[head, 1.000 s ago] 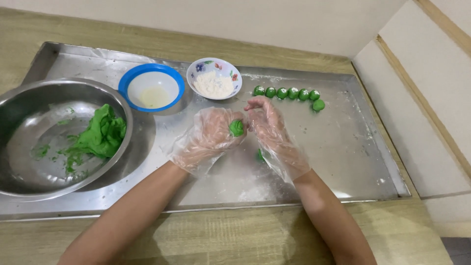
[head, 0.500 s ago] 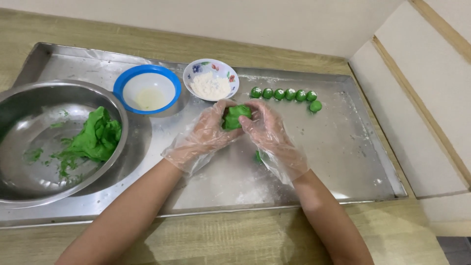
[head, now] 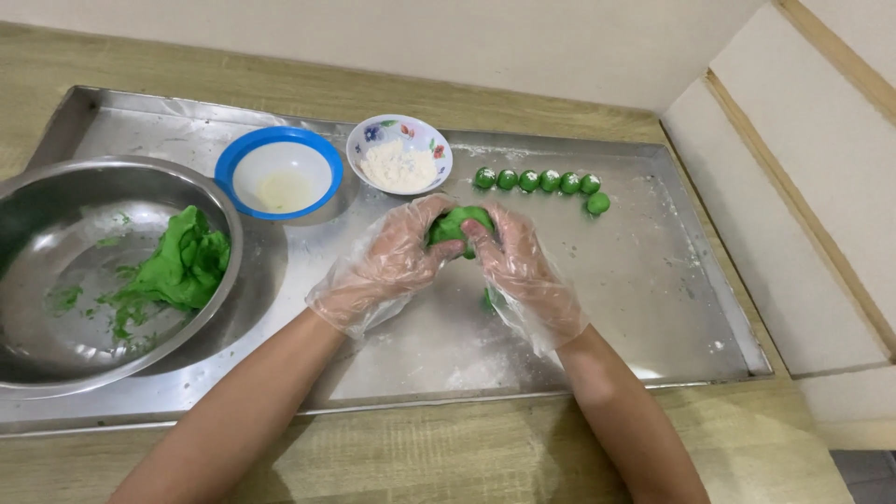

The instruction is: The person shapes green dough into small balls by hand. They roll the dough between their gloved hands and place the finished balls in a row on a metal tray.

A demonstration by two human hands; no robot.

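Observation:
Both my hands wear clear plastic gloves and meet over the middle of a steel tray (head: 653, 308). My left hand (head: 397, 257) and my right hand (head: 518, 261) together grip a lump of green dough (head: 455, 227), fingers curled around it from both sides. A small bit of green dough (head: 487, 301) lies on the tray just under my right hand. A row of several small green dough balls (head: 539, 181) sits on the tray beyond my hands, to the right.
A large steel bowl (head: 56, 196) at the left holds more green dough (head: 182, 266). A blue-rimmed bowl (head: 278, 175) with pale liquid and a floral bowl (head: 399, 153) of white flour stand at the tray's back. Flour dusts the tray's front. A wall rises at right.
The dough between my hands has been turned and pressed; more of it shows above my fingers than before. My hands stay in about the same spot over the tray.

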